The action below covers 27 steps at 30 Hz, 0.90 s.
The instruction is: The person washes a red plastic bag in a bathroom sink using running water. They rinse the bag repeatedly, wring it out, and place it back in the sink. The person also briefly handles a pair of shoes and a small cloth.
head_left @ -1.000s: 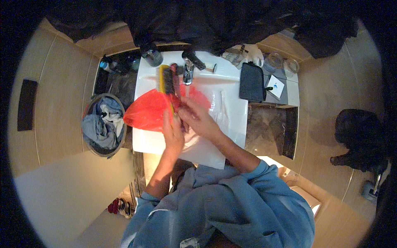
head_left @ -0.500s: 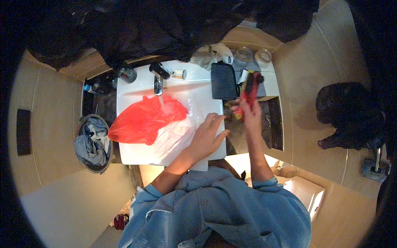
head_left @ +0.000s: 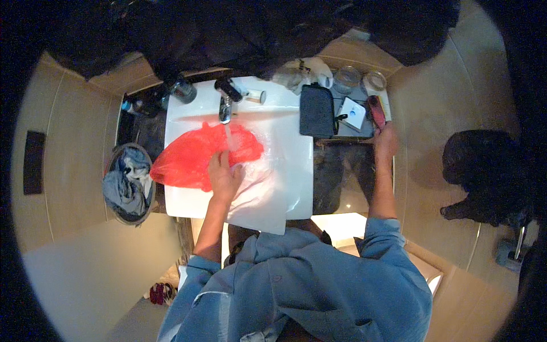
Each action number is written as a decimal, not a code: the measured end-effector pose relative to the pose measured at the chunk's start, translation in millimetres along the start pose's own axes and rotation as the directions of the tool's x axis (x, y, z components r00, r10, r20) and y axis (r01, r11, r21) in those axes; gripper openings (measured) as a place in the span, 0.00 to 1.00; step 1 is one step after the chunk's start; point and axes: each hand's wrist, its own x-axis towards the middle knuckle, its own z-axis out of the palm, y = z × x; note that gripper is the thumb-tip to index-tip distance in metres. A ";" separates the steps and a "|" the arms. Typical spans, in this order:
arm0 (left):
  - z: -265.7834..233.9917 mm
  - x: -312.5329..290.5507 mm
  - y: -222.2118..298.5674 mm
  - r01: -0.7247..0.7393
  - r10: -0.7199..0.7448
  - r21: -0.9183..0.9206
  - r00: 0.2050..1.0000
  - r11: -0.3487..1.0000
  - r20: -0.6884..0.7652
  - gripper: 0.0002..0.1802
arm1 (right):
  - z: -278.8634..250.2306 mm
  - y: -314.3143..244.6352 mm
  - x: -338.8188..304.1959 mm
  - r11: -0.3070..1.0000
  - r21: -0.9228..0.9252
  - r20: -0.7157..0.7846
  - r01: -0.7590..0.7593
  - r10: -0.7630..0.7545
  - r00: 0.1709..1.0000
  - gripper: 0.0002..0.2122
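Note:
In the white sink (head_left: 296, 194) a red plastic bag (head_left: 185, 159) lies under a stream of water from the faucet (head_left: 225, 108). A wet white cloth (head_left: 259, 208) spreads beside it and hangs over the sink's front edge. My left hand (head_left: 227, 178) is over the bag's near right part, fingers stretched and apart, with nothing in them. At the far right, over the counter's tray area, my right hand (head_left: 386, 141) grips the near end of a long red object with dark parts (head_left: 376, 110). Its exact kind I cannot make out.
A dark zip pouch (head_left: 317, 111), a small white box (head_left: 351, 113) and glass jars (head_left: 346, 80) stand on the right side. A basket of clothes (head_left: 130, 185) is left of the sink. Behind the faucet stand a dark bottle (head_left: 183, 90) and a small pale tube (head_left: 256, 96).
My right hand has carried the red object to the right, down toward the counter. My left hand has moved left from the sink's right side to the red bag.

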 end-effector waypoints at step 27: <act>-76.4 28.7 -18.4 0.369 -0.502 -0.736 0.864 0.568 0.045 0.04 | 98.4 -230.3 -130.5 0.284 0.944 0.326 -0.169 -0.714 0.619 0.06</act>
